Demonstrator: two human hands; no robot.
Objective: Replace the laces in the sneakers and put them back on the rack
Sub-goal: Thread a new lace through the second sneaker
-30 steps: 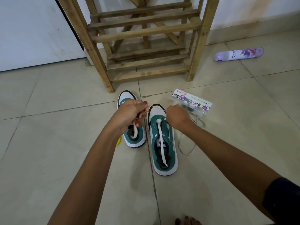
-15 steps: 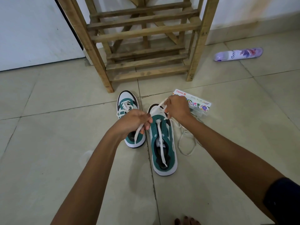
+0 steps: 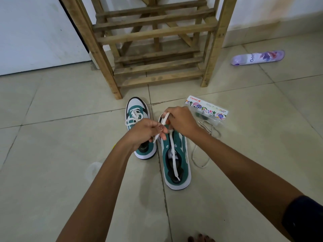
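Two green and white sneakers stand on the tiled floor. The left sneaker has white laces threaded through its front. The right sneaker is open, with a white lace running down its tongue. Above the right sneaker's toe, my left hand pinches the tip end of that lace. My right hand grips the same lace a little higher. A second loose lace lies on the floor to the right of the shoe. The wooden rack stands just behind the sneakers.
A clear plastic box with a flowered label lies right of the sneakers. A purple spray can lies on the floor at the far right. A white door panel is left of the rack. Toes show at the bottom edge.
My left hand has drawn back off the left sneaker toward the right one, uncovering the left sneaker's laced front. My right hand rose slightly with the lace.
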